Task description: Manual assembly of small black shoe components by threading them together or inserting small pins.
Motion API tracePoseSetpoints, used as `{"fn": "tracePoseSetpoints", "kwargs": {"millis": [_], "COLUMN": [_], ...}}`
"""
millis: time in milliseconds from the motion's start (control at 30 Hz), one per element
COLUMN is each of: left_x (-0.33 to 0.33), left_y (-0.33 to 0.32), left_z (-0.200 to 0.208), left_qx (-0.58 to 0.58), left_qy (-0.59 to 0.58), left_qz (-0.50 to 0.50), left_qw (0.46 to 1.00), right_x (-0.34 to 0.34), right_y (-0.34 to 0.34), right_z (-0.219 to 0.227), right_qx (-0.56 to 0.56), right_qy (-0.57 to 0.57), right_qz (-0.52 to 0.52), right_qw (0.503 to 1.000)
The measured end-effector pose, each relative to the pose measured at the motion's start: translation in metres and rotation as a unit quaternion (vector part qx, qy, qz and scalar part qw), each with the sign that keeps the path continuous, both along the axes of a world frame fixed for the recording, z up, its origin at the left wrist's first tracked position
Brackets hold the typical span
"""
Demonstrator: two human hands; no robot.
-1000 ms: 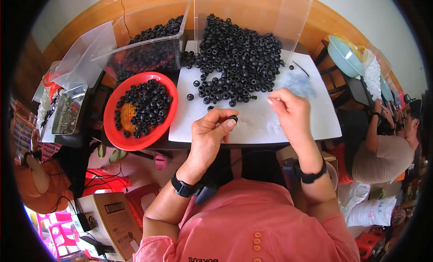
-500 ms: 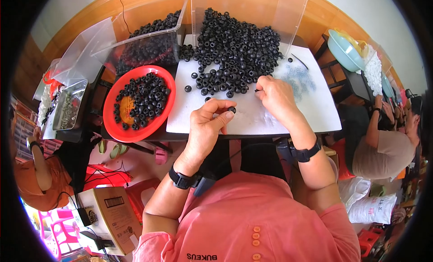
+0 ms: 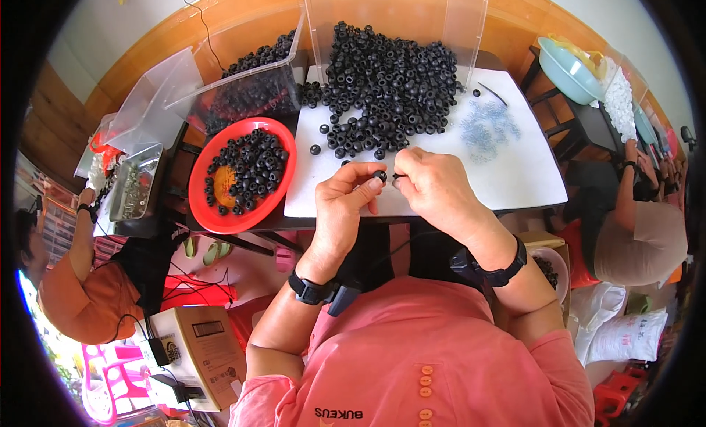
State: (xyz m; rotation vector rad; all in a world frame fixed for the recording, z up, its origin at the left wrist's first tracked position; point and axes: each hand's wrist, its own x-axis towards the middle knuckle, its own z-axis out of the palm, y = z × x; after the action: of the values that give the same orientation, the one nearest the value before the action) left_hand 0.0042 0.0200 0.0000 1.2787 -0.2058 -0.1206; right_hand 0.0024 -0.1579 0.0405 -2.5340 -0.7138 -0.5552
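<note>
My left hand (image 3: 343,201) is closed, pinching a round black plastic piece with a hole (image 3: 379,176) between thumb and fingertips. Just to its right, my right hand (image 3: 438,181) is also closed, with a small dark tip (image 3: 398,176) showing at its pinched fingers; what this is I cannot make out. A small gap separates the two pieces. Both hands are over the near part of a white board (image 3: 518,188). Beyond them spreads a large heap of similar black pieces (image 3: 393,78), a few lying loose at its near left edge.
Left of the board, a red plate (image 3: 198,199) holds more black pieces. Behind it stands a clear bin (image 3: 243,96) of them. Fine bluish bits (image 3: 485,129) and a thin black strip (image 3: 493,94) lie on the board's right. Other people sit at both sides.
My right hand has come left and nearer, from the heap's edge to beside the left hand's piece. The left hand keeps its hold. The whole view has shifted slightly.
</note>
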Motion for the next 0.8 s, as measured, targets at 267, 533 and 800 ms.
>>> {"fn": "tracePoseSetpoints", "kwargs": {"millis": [267, 533, 800], "left_x": [0.001, 0.002, -0.005], "left_y": [-0.016, -0.021, -0.027], "left_z": [0.014, 0.007, 0.005], "left_qx": [-0.166, -0.244, -0.222], "left_qy": [0.028, 0.102, 0.109], "left_qz": [0.050, 0.010, 0.034], "left_qw": [0.984, 0.964, 0.968], "right_x": [-0.023, -0.025, -0.031], "right_y": [0.027, 0.026, 0.028], "right_z": [-0.006, -0.013, -0.025], "right_qx": [0.042, 0.257, 0.251], "right_qy": [-0.028, 0.096, 0.120], "right_qz": [0.076, 0.136, 0.086], "right_qw": [0.996, 0.952, 0.957]}}
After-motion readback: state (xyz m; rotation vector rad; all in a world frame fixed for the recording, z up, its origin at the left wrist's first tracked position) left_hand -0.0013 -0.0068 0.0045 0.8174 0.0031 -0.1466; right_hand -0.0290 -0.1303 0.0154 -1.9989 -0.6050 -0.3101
